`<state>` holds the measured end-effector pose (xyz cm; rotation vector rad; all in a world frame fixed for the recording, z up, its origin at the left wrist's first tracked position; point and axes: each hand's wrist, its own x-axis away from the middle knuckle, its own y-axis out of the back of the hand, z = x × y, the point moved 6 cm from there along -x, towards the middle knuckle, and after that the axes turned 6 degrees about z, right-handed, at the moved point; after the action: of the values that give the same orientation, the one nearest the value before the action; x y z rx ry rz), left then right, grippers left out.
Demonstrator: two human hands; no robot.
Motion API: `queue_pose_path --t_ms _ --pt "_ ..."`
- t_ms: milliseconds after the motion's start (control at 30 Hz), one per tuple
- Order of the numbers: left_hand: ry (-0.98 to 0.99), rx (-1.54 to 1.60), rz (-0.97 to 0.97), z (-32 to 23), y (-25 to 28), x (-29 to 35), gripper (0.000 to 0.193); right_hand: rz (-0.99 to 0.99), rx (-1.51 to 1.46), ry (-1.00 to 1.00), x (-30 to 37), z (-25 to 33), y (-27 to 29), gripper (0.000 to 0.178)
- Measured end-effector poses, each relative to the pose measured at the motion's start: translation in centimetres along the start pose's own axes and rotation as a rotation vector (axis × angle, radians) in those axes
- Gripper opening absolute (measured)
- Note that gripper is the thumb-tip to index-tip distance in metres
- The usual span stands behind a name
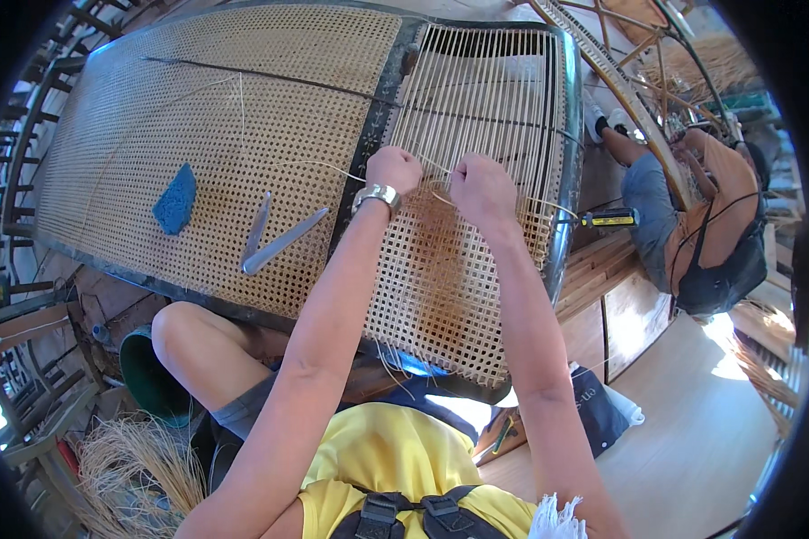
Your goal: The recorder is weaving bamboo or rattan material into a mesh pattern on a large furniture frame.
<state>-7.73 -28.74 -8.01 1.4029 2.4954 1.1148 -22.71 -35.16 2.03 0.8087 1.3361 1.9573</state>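
Note:
My left hand [394, 172], with a metal watch [377, 199] at the wrist, is closed over the woven part of a cane panel [436, 287]. Beside it, my right hand [483, 190] is closed too. A thin pale cane strand [435, 165] runs between the two fists, and a loose length trails left from the left hand. Above the hands, parallel cane strands [485, 81] run lengthwise in the frame; below them the weave is an open grid with a brown stain. A long dark rod [315, 85] passes across the strands and the neighbouring panel. My fingertips are mostly hidden.
On the left woven panel [288, 126] lie a blue crumpled piece [176, 199] and a V-shaped metal tool [283, 238]. A yellow-and-black screwdriver [609, 217] sits at the frame's right edge. Another person [710, 207] works at right. Loose cane [135, 467] lies lower left, near a green bucket [157, 377].

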Motion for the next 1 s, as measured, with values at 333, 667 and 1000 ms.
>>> queue_pose_path --t_ms 333,667,1000 --pt "-0.001 0.090 -0.152 1.1 0.9 0.5 0.024 0.005 -0.062 -0.071 0.1 1.0 0.3 0.016" --pt "0.018 0.075 0.057 1.8 0.7 -1.4 0.024 0.083 0.045 -0.051 -0.5 0.5 -0.4 0.016" --pt "0.441 1.102 0.449 1.1 -1.4 0.3 0.029 0.113 0.071 -0.072 -0.9 1.7 0.3 0.034"
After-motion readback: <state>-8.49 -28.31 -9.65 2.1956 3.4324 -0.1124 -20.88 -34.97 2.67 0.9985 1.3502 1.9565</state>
